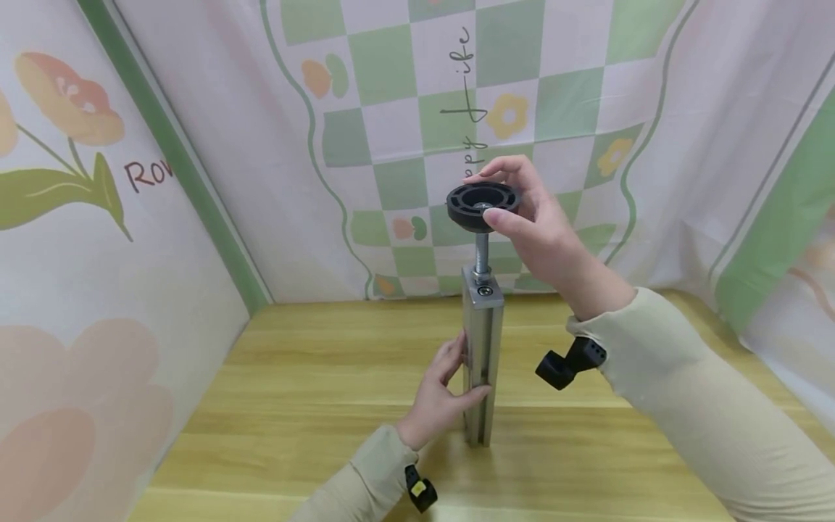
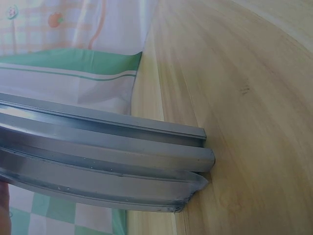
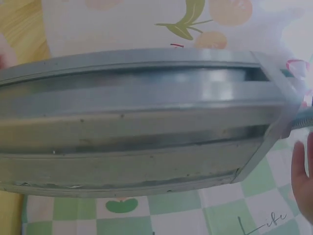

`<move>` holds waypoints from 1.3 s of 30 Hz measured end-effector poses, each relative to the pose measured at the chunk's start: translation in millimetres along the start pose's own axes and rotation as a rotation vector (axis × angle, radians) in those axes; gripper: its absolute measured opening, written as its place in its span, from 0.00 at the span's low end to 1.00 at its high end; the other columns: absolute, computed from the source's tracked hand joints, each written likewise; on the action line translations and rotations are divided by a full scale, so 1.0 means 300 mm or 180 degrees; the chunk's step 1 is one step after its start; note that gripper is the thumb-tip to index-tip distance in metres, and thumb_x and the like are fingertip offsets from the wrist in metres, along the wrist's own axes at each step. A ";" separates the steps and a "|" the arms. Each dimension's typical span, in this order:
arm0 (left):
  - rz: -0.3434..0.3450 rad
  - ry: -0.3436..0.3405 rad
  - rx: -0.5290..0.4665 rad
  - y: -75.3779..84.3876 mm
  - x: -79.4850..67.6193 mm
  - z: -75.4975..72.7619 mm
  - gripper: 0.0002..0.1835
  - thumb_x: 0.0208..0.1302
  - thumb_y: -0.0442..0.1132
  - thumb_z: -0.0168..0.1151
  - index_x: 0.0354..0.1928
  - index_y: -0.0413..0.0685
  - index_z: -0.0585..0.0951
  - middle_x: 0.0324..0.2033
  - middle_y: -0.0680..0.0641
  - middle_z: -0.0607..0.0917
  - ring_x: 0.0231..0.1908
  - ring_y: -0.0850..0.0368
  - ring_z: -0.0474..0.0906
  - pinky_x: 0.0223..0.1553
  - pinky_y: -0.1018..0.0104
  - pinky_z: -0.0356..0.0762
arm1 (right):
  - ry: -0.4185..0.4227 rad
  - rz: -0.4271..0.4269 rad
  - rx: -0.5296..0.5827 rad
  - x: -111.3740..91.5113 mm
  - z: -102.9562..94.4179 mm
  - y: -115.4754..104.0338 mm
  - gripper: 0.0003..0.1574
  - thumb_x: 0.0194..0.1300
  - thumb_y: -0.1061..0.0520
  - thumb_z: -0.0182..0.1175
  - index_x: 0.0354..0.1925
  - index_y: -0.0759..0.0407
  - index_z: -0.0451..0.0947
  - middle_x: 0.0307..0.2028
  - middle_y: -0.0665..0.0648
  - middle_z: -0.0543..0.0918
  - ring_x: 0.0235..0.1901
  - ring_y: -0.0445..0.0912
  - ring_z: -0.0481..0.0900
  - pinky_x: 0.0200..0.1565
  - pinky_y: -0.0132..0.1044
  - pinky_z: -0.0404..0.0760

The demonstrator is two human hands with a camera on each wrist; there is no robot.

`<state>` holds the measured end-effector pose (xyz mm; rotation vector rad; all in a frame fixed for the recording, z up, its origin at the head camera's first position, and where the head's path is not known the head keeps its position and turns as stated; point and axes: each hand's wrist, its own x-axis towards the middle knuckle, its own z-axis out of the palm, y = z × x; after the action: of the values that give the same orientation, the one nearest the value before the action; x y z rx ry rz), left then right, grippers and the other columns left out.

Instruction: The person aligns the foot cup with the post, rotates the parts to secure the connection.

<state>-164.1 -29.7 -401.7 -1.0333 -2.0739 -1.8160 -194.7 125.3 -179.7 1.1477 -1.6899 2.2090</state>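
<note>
A silvery aluminium profile (image 1: 483,348) with grooved sides stands upright on the wooden table. Its top carries an end plate (image 1: 494,299) with a screw, and a threaded rod (image 1: 482,250) rises from there to a round black levelling foot (image 1: 464,216). My left hand (image 1: 435,402) grips the profile around its lower half, thumb on the near side. Up top, my right hand (image 1: 546,235) holds the foot by its rim, thumb over the near edge. In the left wrist view the profile's lower end (image 2: 195,161) meets the wood. The right wrist view shows its grooved flank (image 3: 137,139).
The wooden table (image 1: 293,391) spreads around the profile. Behind it hangs a green-and-white checked curtain (image 1: 391,109), with a flowered curtain (image 1: 98,275) along the left. Small black camera mounts (image 1: 570,362) sit on both sleeves.
</note>
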 end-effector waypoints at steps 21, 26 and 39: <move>-0.0279 -0.0023 -0.0146 0.003 0.000 0.002 0.46 0.55 0.25 0.66 0.72 0.44 0.53 0.61 0.38 0.67 0.54 0.57 0.69 0.68 0.56 0.60 | 0.1231 -0.0399 -0.2417 -0.011 0.101 -0.032 0.30 0.46 0.62 0.72 0.45 0.67 0.67 0.40 0.46 0.69 0.42 0.39 0.66 0.46 0.29 0.68; -0.0283 -0.0027 -0.0161 0.009 0.003 -0.001 0.45 0.56 0.25 0.65 0.72 0.42 0.52 0.61 0.38 0.67 0.55 0.57 0.68 0.68 0.55 0.60 | 0.1358 -0.0649 -0.2667 -0.005 0.113 -0.019 0.36 0.43 0.61 0.74 0.46 0.70 0.66 0.38 0.40 0.63 0.40 0.35 0.63 0.43 0.29 0.66; -0.0226 -0.0006 -0.0162 0.007 0.003 0.001 0.44 0.55 0.25 0.65 0.72 0.40 0.54 0.61 0.37 0.67 0.55 0.57 0.68 0.68 0.53 0.61 | 0.1353 -0.0983 -0.2193 -0.016 0.100 0.012 0.31 0.47 0.57 0.69 0.45 0.64 0.65 0.41 0.42 0.63 0.43 0.37 0.61 0.46 0.31 0.63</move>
<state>-163.5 -29.1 -399.4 -0.9859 -2.1015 -1.9115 -178.8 99.4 -183.0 0.6446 -1.7169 1.3740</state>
